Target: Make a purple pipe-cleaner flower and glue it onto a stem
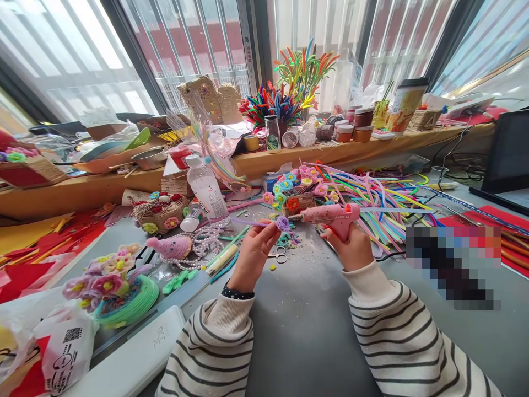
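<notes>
Purple pipe-cleaner flower (283,223) sat at our twelve o'clock, its stem (243,221) pinched in our left hand (257,248); our right hand (353,248) gripped the pink glue gun (328,214), nozzle (295,218) at the bloom's three o'clock. Gluing seemed in hand; next called for steady aim.

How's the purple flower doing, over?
Left grip holds purple flower. Right grip holds pink glue gun, nozzle beside flower. Scissors lie close by.
</notes>
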`<control>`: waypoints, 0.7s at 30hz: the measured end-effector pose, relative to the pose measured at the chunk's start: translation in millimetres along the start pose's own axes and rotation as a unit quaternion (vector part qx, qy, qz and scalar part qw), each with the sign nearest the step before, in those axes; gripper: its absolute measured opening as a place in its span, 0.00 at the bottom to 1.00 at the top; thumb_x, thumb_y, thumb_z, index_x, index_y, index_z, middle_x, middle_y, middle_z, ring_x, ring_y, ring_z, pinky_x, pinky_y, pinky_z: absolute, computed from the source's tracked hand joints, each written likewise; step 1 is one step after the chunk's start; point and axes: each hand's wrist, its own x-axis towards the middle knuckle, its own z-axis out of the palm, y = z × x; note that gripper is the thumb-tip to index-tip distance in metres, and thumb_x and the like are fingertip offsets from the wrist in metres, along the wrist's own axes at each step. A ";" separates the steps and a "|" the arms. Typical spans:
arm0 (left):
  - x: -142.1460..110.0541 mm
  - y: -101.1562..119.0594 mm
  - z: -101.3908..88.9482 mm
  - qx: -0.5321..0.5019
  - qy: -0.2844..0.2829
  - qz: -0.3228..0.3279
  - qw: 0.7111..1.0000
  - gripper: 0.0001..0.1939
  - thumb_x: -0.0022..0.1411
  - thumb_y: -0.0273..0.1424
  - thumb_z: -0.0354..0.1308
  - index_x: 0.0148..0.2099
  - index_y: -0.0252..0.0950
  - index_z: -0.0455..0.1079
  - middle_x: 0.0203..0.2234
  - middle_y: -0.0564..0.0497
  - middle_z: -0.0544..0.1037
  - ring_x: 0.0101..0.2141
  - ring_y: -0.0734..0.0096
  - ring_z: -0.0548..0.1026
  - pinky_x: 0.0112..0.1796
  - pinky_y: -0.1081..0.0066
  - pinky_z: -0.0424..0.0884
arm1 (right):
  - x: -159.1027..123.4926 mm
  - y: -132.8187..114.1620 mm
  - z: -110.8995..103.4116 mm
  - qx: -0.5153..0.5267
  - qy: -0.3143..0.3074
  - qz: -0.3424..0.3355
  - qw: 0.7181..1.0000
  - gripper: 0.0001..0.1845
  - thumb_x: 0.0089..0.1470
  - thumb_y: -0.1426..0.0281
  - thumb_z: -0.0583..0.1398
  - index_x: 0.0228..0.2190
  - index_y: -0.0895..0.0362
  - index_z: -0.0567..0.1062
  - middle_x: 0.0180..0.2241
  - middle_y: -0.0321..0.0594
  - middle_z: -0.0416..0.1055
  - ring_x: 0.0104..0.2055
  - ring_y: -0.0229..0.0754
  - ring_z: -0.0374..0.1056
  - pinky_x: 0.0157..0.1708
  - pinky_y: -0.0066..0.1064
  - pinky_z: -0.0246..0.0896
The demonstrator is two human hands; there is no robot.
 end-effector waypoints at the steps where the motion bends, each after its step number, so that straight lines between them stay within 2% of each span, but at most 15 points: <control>1: 0.0 -0.1 0.4 0.000 0.000 0.000 1.000 0.06 0.44 0.24 0.60 0.28 0.32 0.67 0.24 0.56 0.73 0.28 0.81 0.73 0.34 0.81 0.68 | -0.1 -0.3 -0.2 0.003 -0.003 0.003 1.000 0.19 0.41 0.60 0.56 0.32 0.62 0.72 0.20 0.42 0.70 0.23 0.42 0.67 0.22 0.31 0.58; 4: 0.1 -0.3 1.5 0.000 0.001 0.000 1.000 0.06 0.43 0.24 0.60 0.28 0.32 0.67 0.24 0.56 0.73 0.28 0.81 0.73 0.34 0.81 0.69 | -0.2 -0.4 -0.6 0.006 -0.007 -0.002 1.000 0.18 0.42 0.60 0.55 0.32 0.61 0.71 0.19 0.41 0.70 0.22 0.41 0.66 0.21 0.30 0.58; 8: 0.1 -0.4 2.3 0.003 0.007 0.005 1.000 0.07 0.43 0.23 0.61 0.29 0.32 0.67 0.24 0.55 0.73 0.28 0.80 0.73 0.34 0.80 0.69 | -0.2 -3.2 -1.3 -0.039 0.022 -0.011 0.999 0.17 0.39 0.59 0.56 0.28 0.60 0.71 0.16 0.38 0.67 0.18 0.38 0.62 0.18 0.28 0.55; 13: 0.1 -0.8 1.5 0.007 0.002 0.010 1.000 0.08 0.44 0.23 0.60 0.30 0.32 0.67 0.26 0.54 0.75 0.30 0.79 0.73 0.36 0.79 0.68 | -1.5 -8.7 -2.1 -0.081 0.039 0.012 0.996 0.17 0.37 0.57 0.56 0.22 0.60 0.70 0.13 0.35 0.62 0.14 0.35 0.57 0.14 0.26 0.51; 21: 0.7 -1.0 0.1 0.011 -0.009 0.010 1.000 0.07 0.45 0.22 0.59 0.30 0.32 0.67 0.27 0.53 0.75 0.32 0.78 0.73 0.38 0.78 0.67 | -1.0 -6.1 -0.2 -0.079 0.027 -0.014 0.996 0.19 0.38 0.57 0.54 0.25 0.61 0.70 0.14 0.35 0.62 0.15 0.36 0.58 0.15 0.27 0.51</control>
